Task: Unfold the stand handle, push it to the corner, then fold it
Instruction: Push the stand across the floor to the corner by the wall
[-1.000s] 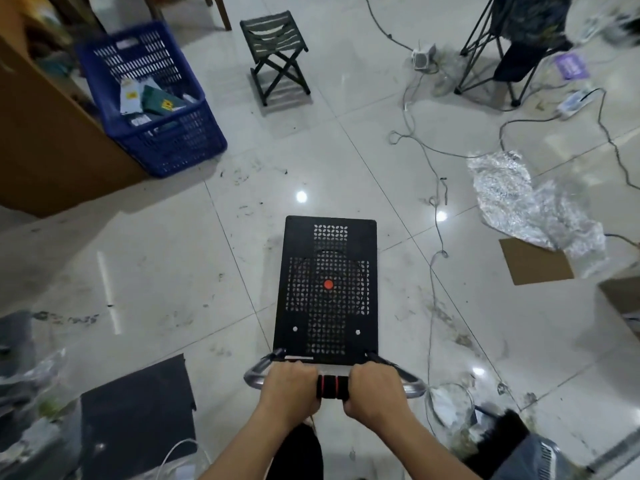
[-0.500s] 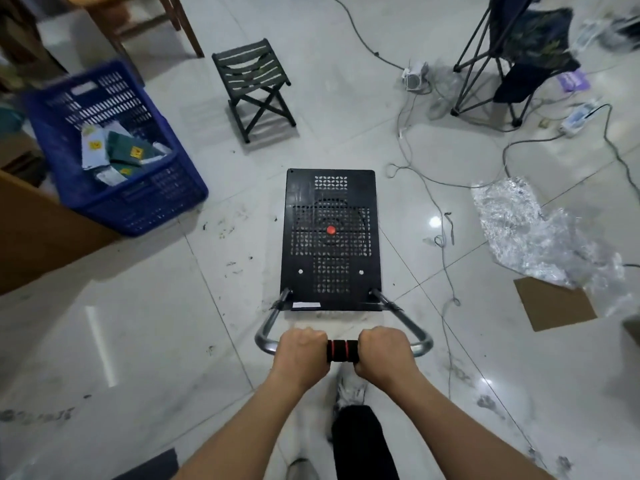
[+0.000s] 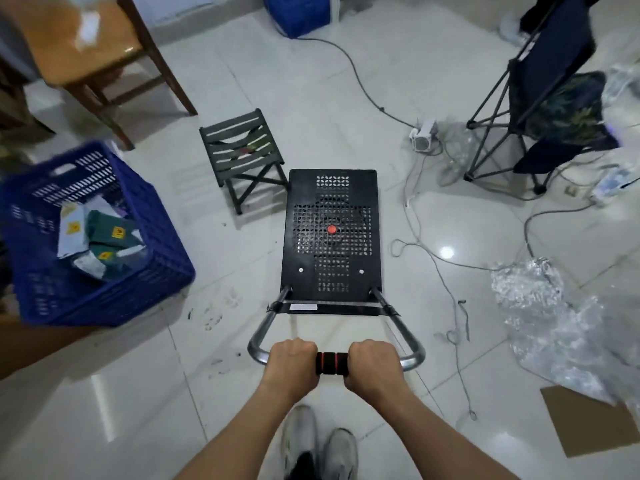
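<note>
A black perforated platform stand point(image 3: 332, 202) with a red dot at its centre lies flat on the tiled floor ahead of me. Its silver tubular handle point(image 3: 408, 337) is unfolded and rises toward me, with a black and red foam grip point(image 3: 331, 364) in the middle. My left hand point(image 3: 292, 358) is closed around the handle bar left of the grip. My right hand point(image 3: 372, 360) is closed around it on the right side. The platform's front edge is close to a small green folding stool point(image 3: 240, 147).
A blue crate point(image 3: 45, 299) holding packets sits at the left. A wooden chair point(image 3: 86, 46) stands at back left, a folding camp chair point(image 3: 540, 98) at back right. Cables point(image 3: 415, 216), crinkled plastic wrap point(image 3: 540, 306) and cardboard point(image 3: 595, 420) litter the right floor. My shoes point(image 3: 318, 441) are below.
The stand has rolled forward across the floor with both hands on its handle, past the blue crate. The green stool and wooden chair have come closer.
</note>
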A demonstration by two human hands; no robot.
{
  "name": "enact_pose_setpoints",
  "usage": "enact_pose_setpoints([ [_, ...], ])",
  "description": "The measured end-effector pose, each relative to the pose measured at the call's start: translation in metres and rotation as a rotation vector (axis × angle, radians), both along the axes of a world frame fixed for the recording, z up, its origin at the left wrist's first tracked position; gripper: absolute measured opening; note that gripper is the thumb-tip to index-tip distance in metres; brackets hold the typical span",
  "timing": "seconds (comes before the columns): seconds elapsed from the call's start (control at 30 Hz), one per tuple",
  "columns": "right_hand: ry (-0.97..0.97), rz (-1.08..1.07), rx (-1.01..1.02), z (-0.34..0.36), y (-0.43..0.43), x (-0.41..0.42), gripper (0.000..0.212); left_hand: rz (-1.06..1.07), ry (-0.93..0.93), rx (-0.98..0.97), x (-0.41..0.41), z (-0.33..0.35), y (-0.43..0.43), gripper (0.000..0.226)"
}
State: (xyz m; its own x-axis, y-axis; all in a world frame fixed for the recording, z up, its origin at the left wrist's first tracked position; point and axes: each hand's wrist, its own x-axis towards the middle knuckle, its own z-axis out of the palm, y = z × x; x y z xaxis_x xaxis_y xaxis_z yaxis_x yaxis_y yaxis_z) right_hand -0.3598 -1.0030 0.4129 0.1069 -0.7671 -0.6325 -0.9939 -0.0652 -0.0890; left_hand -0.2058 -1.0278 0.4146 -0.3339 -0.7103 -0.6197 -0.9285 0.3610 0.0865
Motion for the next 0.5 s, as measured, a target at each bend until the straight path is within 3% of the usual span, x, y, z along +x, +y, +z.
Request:
enact_pose_setpoints([
  [0.5, 0.071, 0.109, 0.061, 0.006, -0.335, -0.1, 0.006, 0.105, 0.023, 0.063, -0.1, 0.007, -0.318, 0.016],
])
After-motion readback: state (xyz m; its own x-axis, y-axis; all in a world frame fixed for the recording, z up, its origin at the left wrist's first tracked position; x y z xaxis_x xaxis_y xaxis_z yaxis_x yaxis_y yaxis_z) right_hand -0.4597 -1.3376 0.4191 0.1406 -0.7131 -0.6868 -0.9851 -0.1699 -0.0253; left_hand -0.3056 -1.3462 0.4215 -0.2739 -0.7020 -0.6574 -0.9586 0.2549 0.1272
